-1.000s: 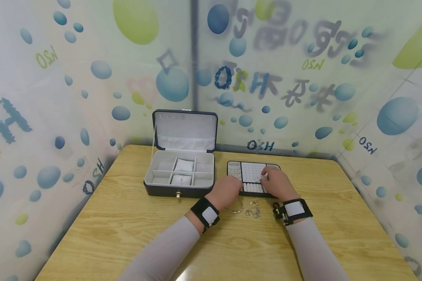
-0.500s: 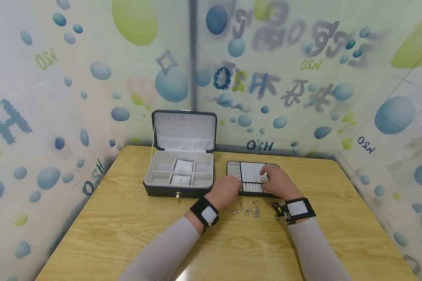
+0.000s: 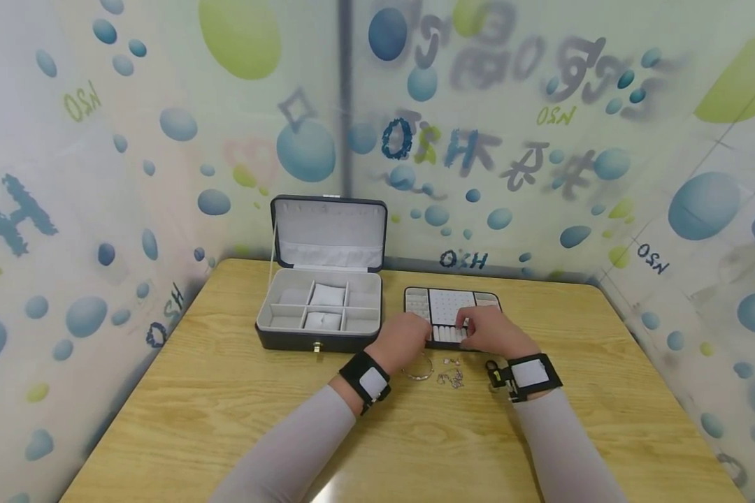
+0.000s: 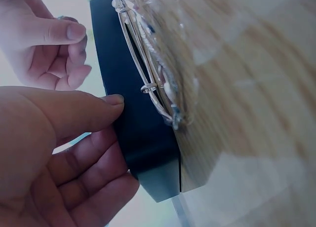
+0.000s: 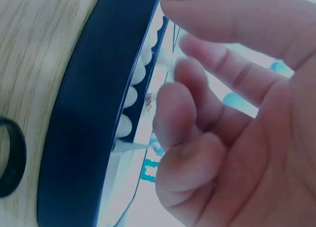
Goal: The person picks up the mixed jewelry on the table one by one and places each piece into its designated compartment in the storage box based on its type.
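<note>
Black tray (image 4: 143, 143) (edge in left hand (image 3: 400, 342)) stands clear of the box (image 3: 346, 341).

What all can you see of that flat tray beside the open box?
The tray is shallow and rectangular, with smooth, dark outer walls and a pale inside. Small compartments fill its left; mid-tray, a dotted white panel sits behind a row of padded rolls. Its right side is partly hidden. It lies flat on the table, right of the box. The left hand holds its near left end, thumb on the front wall. The right hand is over its right part; touching or not, I cannot tell.
</note>
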Available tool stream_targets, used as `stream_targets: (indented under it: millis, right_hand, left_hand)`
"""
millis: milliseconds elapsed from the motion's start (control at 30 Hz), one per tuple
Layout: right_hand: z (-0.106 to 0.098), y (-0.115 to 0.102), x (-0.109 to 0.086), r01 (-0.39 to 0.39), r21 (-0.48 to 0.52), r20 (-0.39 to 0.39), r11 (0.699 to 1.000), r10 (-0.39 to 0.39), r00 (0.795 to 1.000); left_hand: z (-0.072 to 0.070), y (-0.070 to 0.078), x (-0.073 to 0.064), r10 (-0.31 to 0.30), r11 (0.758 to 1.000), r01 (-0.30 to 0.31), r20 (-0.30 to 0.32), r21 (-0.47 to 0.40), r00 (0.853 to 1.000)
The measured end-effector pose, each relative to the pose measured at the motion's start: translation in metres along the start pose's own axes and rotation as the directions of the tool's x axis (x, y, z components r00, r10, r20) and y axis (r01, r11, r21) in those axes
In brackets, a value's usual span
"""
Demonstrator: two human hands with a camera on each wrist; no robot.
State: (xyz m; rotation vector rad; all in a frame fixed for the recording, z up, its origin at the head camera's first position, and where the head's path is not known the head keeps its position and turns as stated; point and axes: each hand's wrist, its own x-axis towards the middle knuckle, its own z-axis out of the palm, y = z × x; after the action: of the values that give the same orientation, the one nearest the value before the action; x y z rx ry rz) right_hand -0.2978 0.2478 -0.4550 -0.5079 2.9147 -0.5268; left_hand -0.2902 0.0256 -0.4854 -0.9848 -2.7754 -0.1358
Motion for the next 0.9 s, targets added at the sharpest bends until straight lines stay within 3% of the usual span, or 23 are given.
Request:
stream_targets:
  millis: [267,700,900]
  right_hand:
    - [0.0,-0.009,-0.002,-0.014,0.021,0.087,1.0,0.012,0.996]
    - [0.003,-0.021,-0.003,0.028,0.002,0.15,1.0,-0.028,0.988]
    - [0.012,-0.025,-0.003,0.01,-0.034,0.173,0.999,-0.004,0.985]
  left_hand:
    - [0.0,-0.001,0.001,0.006,1.0,-0.006,0.007,-0.001,1.0]
    - [-0.006,-0.001,-0.001,0.002,1.0,-0.002,-0.013,-0.026,1.0]
    - [-0.004,-0.001,0.0,0.007,0.999,-0.008,-0.023,-0.032,1.0]
